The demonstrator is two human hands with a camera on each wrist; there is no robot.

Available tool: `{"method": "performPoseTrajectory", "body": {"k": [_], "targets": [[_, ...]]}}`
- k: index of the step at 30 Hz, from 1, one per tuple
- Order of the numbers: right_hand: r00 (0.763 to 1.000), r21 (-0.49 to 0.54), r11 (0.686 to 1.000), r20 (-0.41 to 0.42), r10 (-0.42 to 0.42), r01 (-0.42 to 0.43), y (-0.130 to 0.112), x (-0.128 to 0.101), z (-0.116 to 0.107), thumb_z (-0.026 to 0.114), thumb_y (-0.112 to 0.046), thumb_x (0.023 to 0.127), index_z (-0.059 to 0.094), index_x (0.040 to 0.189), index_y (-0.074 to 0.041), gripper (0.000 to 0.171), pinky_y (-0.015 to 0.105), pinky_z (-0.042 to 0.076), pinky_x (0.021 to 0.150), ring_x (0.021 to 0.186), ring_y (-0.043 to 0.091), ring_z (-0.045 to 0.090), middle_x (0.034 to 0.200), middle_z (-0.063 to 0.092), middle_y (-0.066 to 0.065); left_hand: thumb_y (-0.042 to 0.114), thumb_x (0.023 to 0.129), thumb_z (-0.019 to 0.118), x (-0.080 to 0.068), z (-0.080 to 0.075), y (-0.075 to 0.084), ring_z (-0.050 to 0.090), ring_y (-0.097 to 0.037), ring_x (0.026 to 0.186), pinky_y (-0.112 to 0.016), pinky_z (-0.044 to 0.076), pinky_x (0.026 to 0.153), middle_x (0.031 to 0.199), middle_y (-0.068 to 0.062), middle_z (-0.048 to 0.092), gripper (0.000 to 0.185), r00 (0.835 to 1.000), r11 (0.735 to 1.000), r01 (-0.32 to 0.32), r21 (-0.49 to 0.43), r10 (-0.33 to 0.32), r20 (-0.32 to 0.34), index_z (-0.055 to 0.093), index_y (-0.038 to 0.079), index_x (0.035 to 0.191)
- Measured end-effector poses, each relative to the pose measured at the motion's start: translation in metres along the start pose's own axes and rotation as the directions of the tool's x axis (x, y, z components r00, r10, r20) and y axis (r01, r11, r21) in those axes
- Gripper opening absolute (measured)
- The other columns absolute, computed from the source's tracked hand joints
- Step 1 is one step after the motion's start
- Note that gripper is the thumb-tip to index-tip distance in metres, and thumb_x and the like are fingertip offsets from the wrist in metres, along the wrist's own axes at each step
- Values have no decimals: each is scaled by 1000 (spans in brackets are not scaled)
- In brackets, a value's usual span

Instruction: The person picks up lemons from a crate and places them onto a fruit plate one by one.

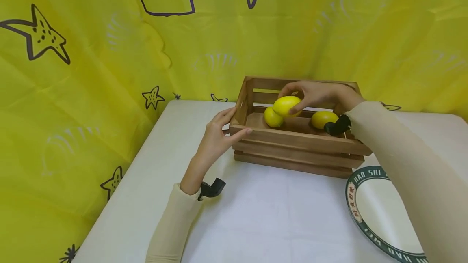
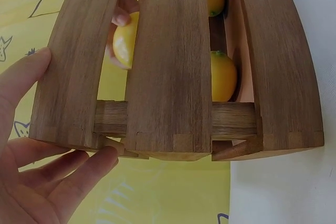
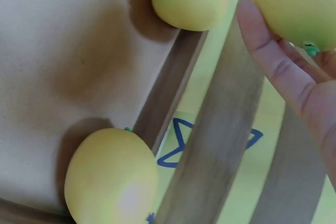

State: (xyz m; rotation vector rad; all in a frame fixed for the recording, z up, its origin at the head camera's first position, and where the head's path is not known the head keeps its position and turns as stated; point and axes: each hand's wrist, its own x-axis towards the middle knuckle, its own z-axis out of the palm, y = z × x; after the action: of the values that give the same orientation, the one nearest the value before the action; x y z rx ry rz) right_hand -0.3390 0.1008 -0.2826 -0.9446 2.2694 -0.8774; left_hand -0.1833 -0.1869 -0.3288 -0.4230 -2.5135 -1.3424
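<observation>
1. The right hand [image 1: 314, 94] reaches into the wooden crate [image 1: 296, 143] and curls its fingers and thumb round a yellow lemon [image 1: 286, 105], holding it just above the crate floor.
2. Two more lemons lie on the floor inside: one [image 1: 273, 117] just below the held lemon, the other [image 1: 323, 119] toward the right end.
3. The left hand [image 1: 217, 137] is spread, with its straight fingers laid on the crate's left end and its thumb on the front top slat.
4. The held lemon looks light, firm and smooth-skinned, probably a little slippery; a wrap round its widest middle, as the hand has it now, seems the surest hold. The crate looks stiff and should bear a push from the side.
5. The head view alone shows the white table [image 1: 263, 214] and the green-rimmed plate [image 1: 356, 210] near the crate's right front corner.
6. The left wrist view looks through the slats at the held lemon [image 2: 125, 40] and the fingertips [image 2: 122, 18] on it.
7. The right wrist view shows the small green stem nub on the held lemon [image 3: 299, 3] and both resting lemons close up.
</observation>
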Motion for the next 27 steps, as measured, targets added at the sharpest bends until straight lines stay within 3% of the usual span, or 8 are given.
{"method": "performPoseTrajectory", "body": {"k": [5,12,20,27], "targets": [[1000,79,997,-2,-10,10,-6,-8,-3,75,-14,86,53,128,-6,49,36,40,96,108,25,47,124,55,9,25,83,79,-2,4,0,54,-26,123,-33,57,89,141,-9,50,73,1000,1000,5,-17,-5,4,46,7,145],[993,-14,992,-6,-122,121,-14,-14,-14,73,-7,86,51,128,1,48,24,51,82,97,20,55,120,56,12,24,83,80,0,6,2,55,-28,122,-35,57,89,141,-10,49,72,1000,999,-3,-40,3,5,47,6,145],[990,-3,990,24,-139,139,-29,-22,-17,72,-5,86,51,129,3,49,26,53,86,101,22,56,122,56,13,27,84,79,-1,4,2,52,-27,126,-37,55,92,140,-10,50,71,1000,1000,-3,2,3,-5,48,7,144],[991,-111,986,45,-123,128,-43,-39,-20,72,-11,87,53,129,-3,47,27,50,89,103,22,55,122,56,8,27,84,79,-1,2,2,51,-28,127,-38,55,92,142,-11,48,71,1000,1000,10,-24,-10,6,47,6,145]]}}
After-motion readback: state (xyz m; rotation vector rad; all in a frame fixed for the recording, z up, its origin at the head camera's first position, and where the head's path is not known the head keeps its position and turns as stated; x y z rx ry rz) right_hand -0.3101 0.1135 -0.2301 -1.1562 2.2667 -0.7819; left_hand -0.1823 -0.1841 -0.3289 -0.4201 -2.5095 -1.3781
